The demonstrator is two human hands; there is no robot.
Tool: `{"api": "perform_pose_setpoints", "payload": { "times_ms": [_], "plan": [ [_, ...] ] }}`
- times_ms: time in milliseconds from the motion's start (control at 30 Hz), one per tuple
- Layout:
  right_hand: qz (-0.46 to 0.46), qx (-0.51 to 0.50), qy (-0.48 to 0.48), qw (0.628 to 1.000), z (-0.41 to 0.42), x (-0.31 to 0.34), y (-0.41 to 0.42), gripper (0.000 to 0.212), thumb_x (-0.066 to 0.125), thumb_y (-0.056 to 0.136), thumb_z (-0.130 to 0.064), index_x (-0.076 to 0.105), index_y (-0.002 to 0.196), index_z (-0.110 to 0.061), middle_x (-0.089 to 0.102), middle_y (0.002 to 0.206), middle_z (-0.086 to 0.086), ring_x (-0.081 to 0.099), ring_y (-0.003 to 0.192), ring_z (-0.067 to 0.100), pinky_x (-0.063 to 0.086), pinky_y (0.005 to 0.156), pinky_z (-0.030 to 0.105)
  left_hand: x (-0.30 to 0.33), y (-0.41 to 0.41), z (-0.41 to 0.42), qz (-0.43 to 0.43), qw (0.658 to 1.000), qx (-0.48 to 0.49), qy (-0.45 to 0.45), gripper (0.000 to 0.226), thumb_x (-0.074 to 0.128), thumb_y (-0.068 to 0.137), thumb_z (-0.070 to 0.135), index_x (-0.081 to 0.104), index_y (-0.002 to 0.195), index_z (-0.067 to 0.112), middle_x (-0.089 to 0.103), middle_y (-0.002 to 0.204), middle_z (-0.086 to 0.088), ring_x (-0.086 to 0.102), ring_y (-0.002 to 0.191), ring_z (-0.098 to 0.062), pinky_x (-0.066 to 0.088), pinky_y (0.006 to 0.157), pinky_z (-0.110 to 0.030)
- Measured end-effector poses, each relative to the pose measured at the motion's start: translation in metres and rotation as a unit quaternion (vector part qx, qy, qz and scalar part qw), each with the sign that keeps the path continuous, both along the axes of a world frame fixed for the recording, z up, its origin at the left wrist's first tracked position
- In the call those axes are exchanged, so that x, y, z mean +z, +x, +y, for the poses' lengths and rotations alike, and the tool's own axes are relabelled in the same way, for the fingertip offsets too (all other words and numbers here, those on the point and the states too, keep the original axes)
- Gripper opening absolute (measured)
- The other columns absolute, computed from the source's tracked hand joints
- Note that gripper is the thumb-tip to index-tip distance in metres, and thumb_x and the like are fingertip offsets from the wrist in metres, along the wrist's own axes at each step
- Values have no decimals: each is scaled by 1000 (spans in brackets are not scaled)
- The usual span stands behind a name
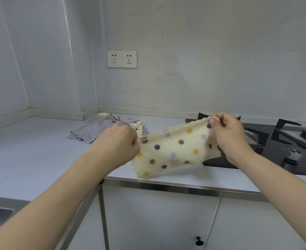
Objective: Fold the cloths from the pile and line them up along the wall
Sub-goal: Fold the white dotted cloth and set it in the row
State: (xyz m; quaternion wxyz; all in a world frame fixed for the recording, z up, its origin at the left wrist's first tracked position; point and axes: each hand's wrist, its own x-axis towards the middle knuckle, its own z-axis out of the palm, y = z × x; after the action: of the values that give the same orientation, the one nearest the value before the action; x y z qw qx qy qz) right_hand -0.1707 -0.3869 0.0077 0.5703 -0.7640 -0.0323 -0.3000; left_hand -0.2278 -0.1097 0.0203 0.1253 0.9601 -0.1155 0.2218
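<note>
Mid-frame, above the counter [40, 150] edge, the dotted cloth [175, 150] hangs stretched btwn both hands, long axis left-right. Left hand [119, 143] grips one top corner, right hand [228, 134] pinches the other. Pile [94, 129] lies just behind the left hand, by the wall [202, 69].

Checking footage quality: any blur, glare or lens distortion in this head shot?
Head view: even, soft light; polka-dot cloth slightly motion-blurred between the hands, left and right; faint reflections on the black stove top; wide-angle lens bends the counter edge.
</note>
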Motion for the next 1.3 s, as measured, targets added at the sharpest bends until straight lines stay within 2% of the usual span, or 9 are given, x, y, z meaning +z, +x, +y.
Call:
{"api": "perform_pose_setpoints", "payload": {
  "times_ms": [133, 267, 333, 433, 667, 867, 1033, 1133, 1300],
  "plan": [
    [19, -5, 7, 1000, 1, 0, -1, 14, 45, 100, -18, 56, 91, -21, 56, 80, -7, 49, 70, 14, 39, 43, 23, -2, -2, -5, 57, 995, -36, -76, 13, 61, 78, 20, 62, 66, 15, 63, 65, 1, 51, 57, -11, 44, 53, -25],
    [39, -54, -134, 989, 3, -6, 0, 15, 31, 103, -20, 44, 98, -18, 53, 93, 0, 52, 77, 19, 46, 54, 30, -2, 0, -4, 82, 975, -51, -201, 8, 64, 74, 16, 58, 77, 12, 60, 66, -2, 46, 52, -13, 39, 50, -26],
    [38, -76, -202, 976, 4, -9, 1, 14, 27, 103, -23, 40, 99, -21, 54, 98, 2, 52, 83, 26, 44, 67, 37, -3, 0, -3, 117, 954, -62, -269, 11, 62, 77, 10, 58, 85, 15, 61, 64, 2, 55, 53, -14, 45, 53, -28],
    [22, -106, -283, 953, 7, -11, 4, 15, 24, 103, -23, 38, 101, -20, 54, 98, 1, 51, 81, 27, 38, 67, 37, -3, 1, -2, 163, 912, -66, -370, 16, 54, 84, 1, 63, 92, 10, 62, 63, 4, 60, 57, -11, 51, 56, -25],
    [28, -48, -351, 935, 26, -16, 50, 10, 29, 102, -23, 38, 100, -19, 55, 95, 2, 50, 84, 28, 42, 71, 40, -12, 23, 3, 242, 810, -10, -535, 14, 45, 87, 0, 52, 78, 8, 54, 56, -3, 55, 45, -14, 49, 51, -27],
    [127, 19, -391, 911, 48, -51, 106, 7, 35, 99, -17, 42, 100, -19, 57, 97, -1, 55, 88, 28, 47, 76, 41, -42, 77, 18, 239, 884, 136, -378, 10, 50, 92, 7, 57, 85, 6, 62, 80, -11, 59, 66, -22, 54, 54, -29],
    [139, 45, -476, 867, 55, -69, 135, 10, 35, 98, -13, 35, 104, -20, 47, 85, -8, 48, 72, 22, 32, 58, 34, -62, 104, 2, 127, 980, 152, 16, 27, 48, 85, 14, 52, 112, 13, 54, 115, -8, 49, 103, -29, 42, 83, -38],
    [119, 50, -509, 851, 55, -75, 144, 11, 37, 97, -13, 33, 104, -21, 38, 76, -13, 43, 67, 19, 29, 56, 34, -65, 116, -40, 95, 994, 48, -4, 35, 44, 88, 12, 48, 123, 13, 46, 126, -8, 41, 116, -30, 37, 95, -40],
    [117, 56, -530, 838, 48, -81, 151, 7, 36, 99, -16, 32, 103, -21, 36, 73, -13, 44, 71, 26, 31, 60, 35, -94, 136, -69, 214, 976, -6, -30, 39, 36, 99, 30, 43, 134, 15, 38, 139, -6, 33, 129, -28, 29, 108, -41]
  ]
}}
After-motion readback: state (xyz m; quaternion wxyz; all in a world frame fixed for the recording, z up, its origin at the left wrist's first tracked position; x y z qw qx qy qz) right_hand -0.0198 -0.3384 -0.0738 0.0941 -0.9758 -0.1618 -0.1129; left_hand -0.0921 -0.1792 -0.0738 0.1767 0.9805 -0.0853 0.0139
